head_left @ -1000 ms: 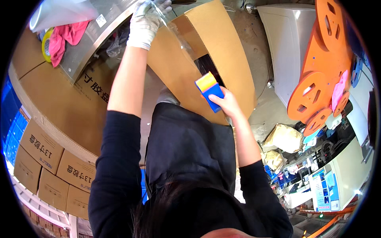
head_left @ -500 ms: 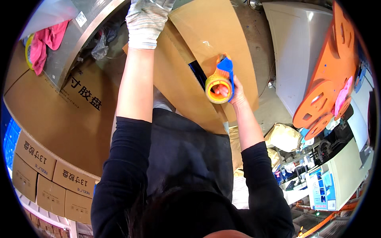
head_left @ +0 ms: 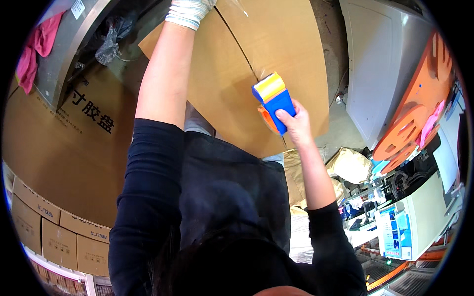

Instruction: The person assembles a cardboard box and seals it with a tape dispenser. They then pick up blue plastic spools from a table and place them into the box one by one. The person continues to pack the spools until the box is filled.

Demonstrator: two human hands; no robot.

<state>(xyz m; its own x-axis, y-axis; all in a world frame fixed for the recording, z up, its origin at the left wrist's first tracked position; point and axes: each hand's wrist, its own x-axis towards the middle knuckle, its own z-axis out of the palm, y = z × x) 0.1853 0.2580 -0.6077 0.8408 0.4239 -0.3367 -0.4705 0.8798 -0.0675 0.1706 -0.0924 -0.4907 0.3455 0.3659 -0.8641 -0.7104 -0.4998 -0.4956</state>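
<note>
My right hand [head_left: 296, 123], bare, is closed around the blue body of a tape dispenser [head_left: 279, 106]. Its yellow toothed head is tilted over the seam of a large cardboard box [head_left: 286, 44], where a bit of clear film glints. The box's two flaps meet along a thin dark line. At the top edge, over the box's far part, is my left hand [head_left: 190, 12] in a pale striped glove. Its fingers are cut off by the picture's edge, so what they hold cannot be made out.
Large flat cardboard [head_left: 64, 148] lies at the left, with several stacked cartons [head_left: 59, 244] below it. A metal table edge [head_left: 74, 54] with a pink cloth [head_left: 47, 37] is at the upper left. Right of the box stand a grey-white cabinet [head_left: 377, 64] and orange reels [head_left: 402, 130].
The box flaps have come together, closing the dark gap to a thin seam. The tape dispenser has turned, its toothed head now showing instead of the roll. My left hand has shifted farther up.
</note>
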